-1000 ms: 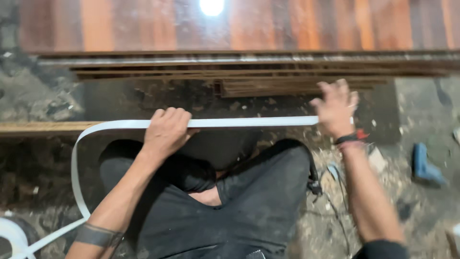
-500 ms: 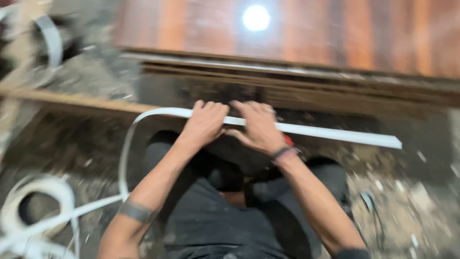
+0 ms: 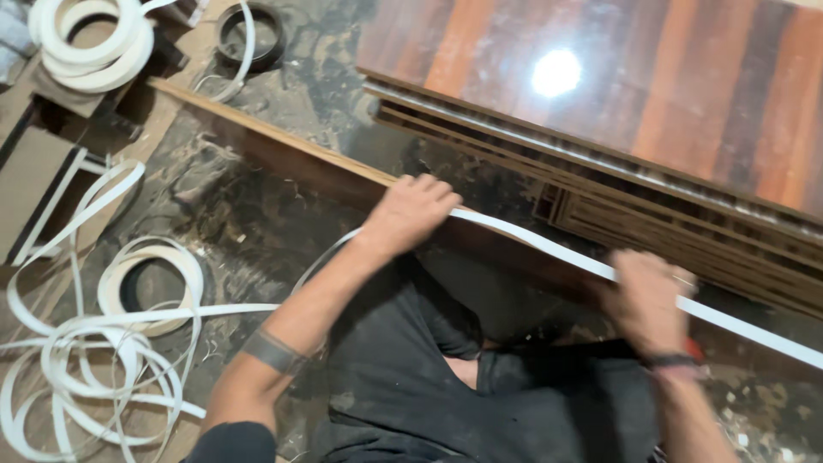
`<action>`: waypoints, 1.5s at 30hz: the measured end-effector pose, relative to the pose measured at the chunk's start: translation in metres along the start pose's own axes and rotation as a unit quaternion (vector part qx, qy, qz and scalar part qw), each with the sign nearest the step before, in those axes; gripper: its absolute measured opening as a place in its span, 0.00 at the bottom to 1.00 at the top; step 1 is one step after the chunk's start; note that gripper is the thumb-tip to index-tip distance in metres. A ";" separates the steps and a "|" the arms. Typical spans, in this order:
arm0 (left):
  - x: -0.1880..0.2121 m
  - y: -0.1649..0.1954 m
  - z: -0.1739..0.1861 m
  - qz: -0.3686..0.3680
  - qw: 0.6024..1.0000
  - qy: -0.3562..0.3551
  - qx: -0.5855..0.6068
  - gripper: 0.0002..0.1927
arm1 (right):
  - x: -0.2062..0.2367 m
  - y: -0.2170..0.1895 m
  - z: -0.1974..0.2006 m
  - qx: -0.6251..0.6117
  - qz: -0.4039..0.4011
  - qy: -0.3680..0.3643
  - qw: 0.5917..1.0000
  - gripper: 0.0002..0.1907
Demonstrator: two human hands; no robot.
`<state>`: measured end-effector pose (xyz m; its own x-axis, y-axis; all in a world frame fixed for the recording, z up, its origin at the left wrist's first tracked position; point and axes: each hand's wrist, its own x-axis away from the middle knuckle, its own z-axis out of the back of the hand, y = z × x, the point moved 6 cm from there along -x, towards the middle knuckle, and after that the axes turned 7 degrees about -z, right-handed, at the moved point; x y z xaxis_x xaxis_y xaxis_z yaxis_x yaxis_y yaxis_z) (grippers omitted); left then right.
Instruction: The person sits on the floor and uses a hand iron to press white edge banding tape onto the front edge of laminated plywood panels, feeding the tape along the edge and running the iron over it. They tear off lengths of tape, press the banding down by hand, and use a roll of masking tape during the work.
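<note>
A: Where is the white edge-banding strip (image 3: pixel 549 249) held?

B: It is laid along the top edge of a long narrow board (image 3: pixel 283 159), which runs from the far left to the near right over the floor (image 3: pixel 249 231). The left hand (image 3: pixel 411 210) is closed down over the strip and the board edge, fingers curled on the far side. The right hand (image 3: pixel 647 300) is blurred, but it seems to be closed around the strip further to the right.

A: What could go wrong from here?

B: The strip could be pressed down crooked, so that it is not kept flush with the edge. Also, the loose tail is led to a tangled pile of strip (image 3: pixel 94 360) on the left, and a snag there could pull the strip off. The stack of striped laminate panels (image 3: pixel 617 86) lies just behind, so little room is left for the hands.
</note>
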<state>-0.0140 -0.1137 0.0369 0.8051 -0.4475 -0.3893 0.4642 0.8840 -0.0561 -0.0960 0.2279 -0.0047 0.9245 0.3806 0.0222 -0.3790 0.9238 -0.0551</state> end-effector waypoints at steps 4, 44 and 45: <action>-0.002 0.003 0.002 0.005 1.000 0.023 -0.009 0.07 | 0.033 0.089 0.021 0.065 0.029 0.041 0.997 0.14; 0.008 -0.111 0.009 0.183 0.929 -0.240 0.215 0.24 | 0.074 0.158 0.027 -0.224 -0.037 0.178 0.957 0.11; -0.012 -0.085 0.007 0.107 0.950 -0.190 0.224 0.26 | 0.073 0.160 0.025 -0.219 -0.038 0.180 0.958 0.11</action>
<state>-0.0608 -0.1845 0.0533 0.9345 -0.3556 0.0162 0.3169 0.8518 0.4171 -0.0898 0.4047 0.0134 0.9332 0.2003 -0.2983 -0.3285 0.8120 -0.4825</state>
